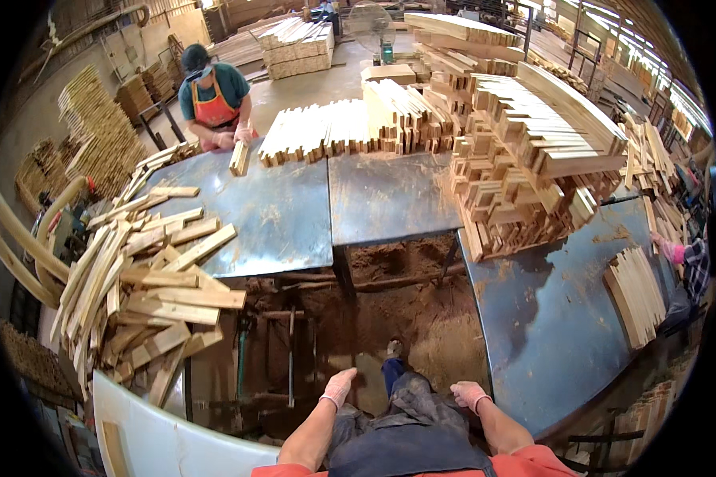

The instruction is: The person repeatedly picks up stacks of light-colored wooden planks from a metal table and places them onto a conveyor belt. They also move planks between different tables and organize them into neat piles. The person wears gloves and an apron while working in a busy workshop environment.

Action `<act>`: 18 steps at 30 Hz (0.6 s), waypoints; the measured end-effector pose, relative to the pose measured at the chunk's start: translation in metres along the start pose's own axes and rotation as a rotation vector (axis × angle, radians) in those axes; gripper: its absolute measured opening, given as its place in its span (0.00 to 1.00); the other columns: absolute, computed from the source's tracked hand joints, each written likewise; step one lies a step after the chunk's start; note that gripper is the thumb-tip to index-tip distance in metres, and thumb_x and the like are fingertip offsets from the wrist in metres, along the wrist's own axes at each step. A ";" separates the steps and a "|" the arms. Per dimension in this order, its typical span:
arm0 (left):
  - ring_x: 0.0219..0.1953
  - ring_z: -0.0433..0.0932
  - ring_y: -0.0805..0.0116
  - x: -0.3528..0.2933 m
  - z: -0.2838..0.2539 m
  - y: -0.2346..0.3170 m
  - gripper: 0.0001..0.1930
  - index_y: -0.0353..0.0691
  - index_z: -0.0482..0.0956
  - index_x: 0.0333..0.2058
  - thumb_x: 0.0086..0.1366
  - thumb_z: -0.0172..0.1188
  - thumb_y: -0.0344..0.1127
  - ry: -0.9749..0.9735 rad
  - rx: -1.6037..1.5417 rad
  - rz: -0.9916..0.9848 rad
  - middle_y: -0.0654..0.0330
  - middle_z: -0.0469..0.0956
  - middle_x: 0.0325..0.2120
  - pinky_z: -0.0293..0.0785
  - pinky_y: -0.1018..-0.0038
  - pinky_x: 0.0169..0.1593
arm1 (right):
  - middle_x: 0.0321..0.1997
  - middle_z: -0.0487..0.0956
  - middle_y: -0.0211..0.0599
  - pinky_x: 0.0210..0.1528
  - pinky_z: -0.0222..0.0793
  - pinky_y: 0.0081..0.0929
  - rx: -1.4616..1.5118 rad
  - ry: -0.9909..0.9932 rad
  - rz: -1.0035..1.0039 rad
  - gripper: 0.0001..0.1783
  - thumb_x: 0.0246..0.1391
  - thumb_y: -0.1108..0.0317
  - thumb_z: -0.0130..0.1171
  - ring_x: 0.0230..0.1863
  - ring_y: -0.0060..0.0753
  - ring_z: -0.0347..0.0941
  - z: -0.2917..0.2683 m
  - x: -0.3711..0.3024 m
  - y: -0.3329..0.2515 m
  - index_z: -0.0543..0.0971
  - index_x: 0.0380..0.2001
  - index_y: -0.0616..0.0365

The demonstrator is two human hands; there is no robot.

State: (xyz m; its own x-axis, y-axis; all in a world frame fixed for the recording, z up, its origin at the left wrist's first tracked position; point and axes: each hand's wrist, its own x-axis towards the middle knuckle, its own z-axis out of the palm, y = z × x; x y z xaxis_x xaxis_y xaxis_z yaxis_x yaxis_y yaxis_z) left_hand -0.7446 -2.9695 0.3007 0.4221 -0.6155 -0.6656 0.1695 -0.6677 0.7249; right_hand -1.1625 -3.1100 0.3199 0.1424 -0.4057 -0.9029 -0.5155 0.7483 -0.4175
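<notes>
My left hand (340,387), in a pale glove, hangs in front of my dark apron (406,453). Its fingers are drawn together, and nothing shows in them. On the other side my right hand (469,395), gloved too, is loosely closed beside the near corner of the right metal table (533,350). No wood is in either hand. A curved row of short wooden slats (635,298) lies on that table, well to the right of my right hand. Left of my left hand, a heap of loose wood strips (159,294) spills over a table edge.
A tall stack of wood pieces (525,151) rises at the right. Across the blue-grey table (254,207) a co-worker (213,99) handles short pieces beside a row of boards (314,131). A pink-gloved hand (670,250) shows far right. Sawdust covers the floor (390,310).
</notes>
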 end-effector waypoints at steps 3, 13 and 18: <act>0.58 0.81 0.57 0.040 -0.022 0.023 0.28 0.34 0.85 0.58 0.73 0.62 0.53 0.037 0.243 -0.186 0.51 0.86 0.55 0.73 0.62 0.62 | 0.22 0.67 0.25 0.20 0.55 0.29 0.068 -0.032 -0.085 0.10 0.65 0.65 0.58 0.19 0.24 0.62 -0.007 0.055 -0.084 0.73 0.28 0.50; 0.50 0.81 0.63 0.163 -0.080 0.156 0.26 0.32 0.84 0.54 0.71 0.62 0.51 0.188 -0.202 -0.244 0.56 0.86 0.49 0.74 0.66 0.56 | 0.28 0.71 0.29 0.30 0.66 0.32 -0.109 -0.435 -0.487 0.08 0.68 0.66 0.53 0.30 0.30 0.73 0.009 0.227 -0.359 0.73 0.31 0.51; 0.38 0.74 0.71 0.264 -0.097 0.269 0.17 0.34 0.80 0.47 0.71 0.66 0.43 0.208 -0.252 0.089 0.69 0.75 0.36 0.73 0.69 0.41 | 0.28 0.66 0.19 0.26 0.57 0.25 0.188 -0.638 -0.333 0.11 0.75 0.60 0.51 0.26 0.20 0.65 0.051 0.221 -0.504 0.69 0.33 0.45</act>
State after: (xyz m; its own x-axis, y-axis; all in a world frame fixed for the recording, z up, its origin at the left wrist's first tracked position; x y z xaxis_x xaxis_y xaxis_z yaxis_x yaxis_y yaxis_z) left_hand -0.5012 -3.2709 0.3373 0.6133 -0.5508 -0.5661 0.3276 -0.4748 0.8169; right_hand -0.8275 -3.5503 0.3253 0.7582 -0.2858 -0.5861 -0.2147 0.7393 -0.6382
